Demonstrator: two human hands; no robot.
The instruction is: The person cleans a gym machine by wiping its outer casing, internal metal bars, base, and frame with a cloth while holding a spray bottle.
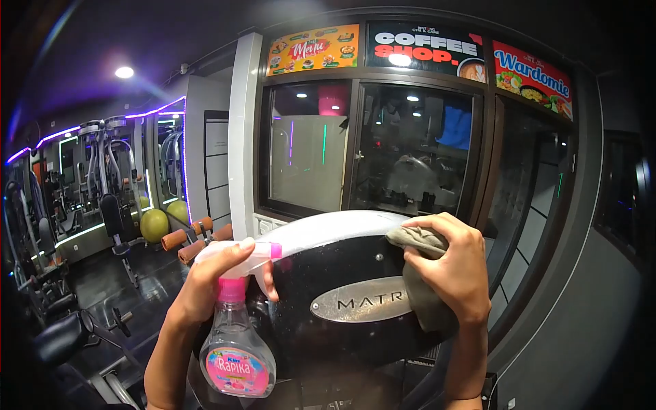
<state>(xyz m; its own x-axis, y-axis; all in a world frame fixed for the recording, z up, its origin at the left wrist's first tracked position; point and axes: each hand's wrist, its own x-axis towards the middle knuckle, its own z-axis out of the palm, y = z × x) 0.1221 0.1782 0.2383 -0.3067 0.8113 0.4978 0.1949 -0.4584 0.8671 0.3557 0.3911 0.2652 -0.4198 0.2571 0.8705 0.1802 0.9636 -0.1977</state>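
Lower left: left hand point(208, 277) gripping spray bottle point(236, 342). Right of centre: right hand point(452, 263), fingers closed on cloth point(413, 239), touching machine point(321, 263).

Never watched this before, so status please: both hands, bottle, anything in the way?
Left hand: around spray bottle. Right hand: gripping cloth at pale curved edge. In the way: cloth hides nameplate's right end.

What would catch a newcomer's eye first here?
Probably the clear plastic spray bottle with a pink label, held in the left hand at lower left. To its right, the right hand holds an olive-grey cloth at the curved whitish rim of a black panel. Above, orange, black and red signs top the dark-framed glass front.
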